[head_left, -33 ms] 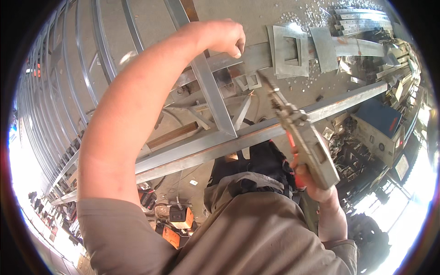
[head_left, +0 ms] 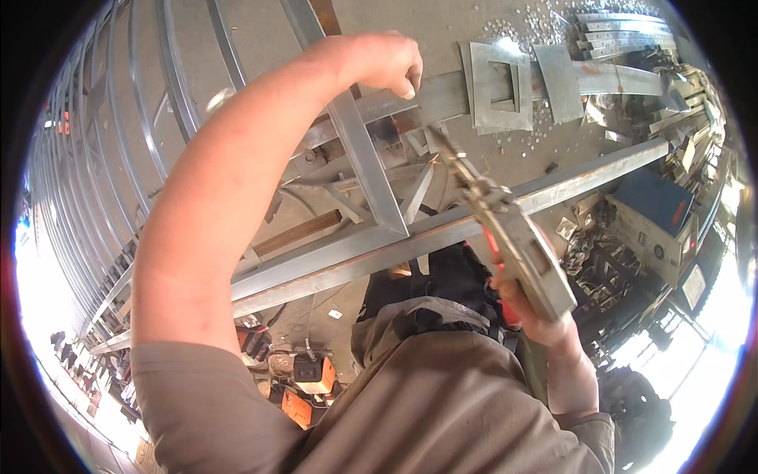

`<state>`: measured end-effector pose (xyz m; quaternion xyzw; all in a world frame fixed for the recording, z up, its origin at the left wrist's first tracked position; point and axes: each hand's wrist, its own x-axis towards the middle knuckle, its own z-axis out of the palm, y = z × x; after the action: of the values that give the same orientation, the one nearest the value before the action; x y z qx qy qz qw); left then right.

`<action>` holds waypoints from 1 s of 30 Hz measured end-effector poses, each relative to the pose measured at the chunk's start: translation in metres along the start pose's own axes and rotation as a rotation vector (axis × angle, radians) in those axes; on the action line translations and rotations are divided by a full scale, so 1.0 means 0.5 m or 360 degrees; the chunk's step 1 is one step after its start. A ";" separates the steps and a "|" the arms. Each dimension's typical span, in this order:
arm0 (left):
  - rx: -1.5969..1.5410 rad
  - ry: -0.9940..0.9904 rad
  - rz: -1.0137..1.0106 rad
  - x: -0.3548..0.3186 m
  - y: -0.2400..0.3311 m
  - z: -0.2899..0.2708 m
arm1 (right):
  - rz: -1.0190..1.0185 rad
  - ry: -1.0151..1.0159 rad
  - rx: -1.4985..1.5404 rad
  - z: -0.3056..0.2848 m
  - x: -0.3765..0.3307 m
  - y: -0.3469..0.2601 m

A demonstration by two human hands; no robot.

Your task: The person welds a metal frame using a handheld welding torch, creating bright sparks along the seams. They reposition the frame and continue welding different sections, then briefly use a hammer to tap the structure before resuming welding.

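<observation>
My right hand [head_left: 530, 304] is wrapped round a long grey metal tool [head_left: 525, 245]. It has a slotted body, red parts along its underside and a narrow pointed front; its exact kind is unclear. The tip points up and left, near small square metal frames [head_left: 426, 141], and looks slightly smeared by motion. My left arm reaches far forward across the view. At its end my left hand [head_left: 392, 65] is curled closed over a flat steel bar [head_left: 383, 104]; whatever its fingers hold, if anything, is hidden. Under that arm an angled steel piece [head_left: 363, 162] meets a long steel tube [head_left: 442, 233].
Flat plates with a square cutout [head_left: 501, 87] lie at the far right, beside a plain plate [head_left: 558, 83]. Long parallel steel bars [head_left: 142, 95] fill the left. A blue-topped machine box [head_left: 655, 205] stands right. An orange and black box [head_left: 314, 373] sits near my body.
My right hand and the grey tool have shifted a little to the left. My left hand looks the same.
</observation>
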<state>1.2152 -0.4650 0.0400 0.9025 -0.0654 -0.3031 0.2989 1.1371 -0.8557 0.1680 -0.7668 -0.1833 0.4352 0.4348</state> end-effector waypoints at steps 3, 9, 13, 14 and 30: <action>-0.0003 -0.0016 -0.0005 0.003 -0.001 0.001 | -0.0026 -0.0066 0.0043 0.047 0.050 -0.007; 0.0043 -0.0014 0.0024 0.008 0.004 0.001 | 0.0144 -0.0068 0.0303 0.091 0.122 -0.048; 0.0072 -0.0015 0.0009 0.007 0.009 -0.003 | 0.0197 -0.0038 0.0366 0.107 0.152 -0.061; 0.0082 0.0000 0.0022 0.005 0.010 -0.002 | 0.0236 -0.0052 0.0359 0.111 0.155 -0.063; 0.0166 -0.0020 0.0025 0.006 0.019 -0.004 | 0.0174 0.0020 0.0320 0.151 0.157 -0.081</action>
<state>1.2194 -0.4725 0.0451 0.9144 -0.0901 -0.3026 0.2534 1.1222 -0.7433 0.1435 -0.7309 -0.0938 0.4696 0.4863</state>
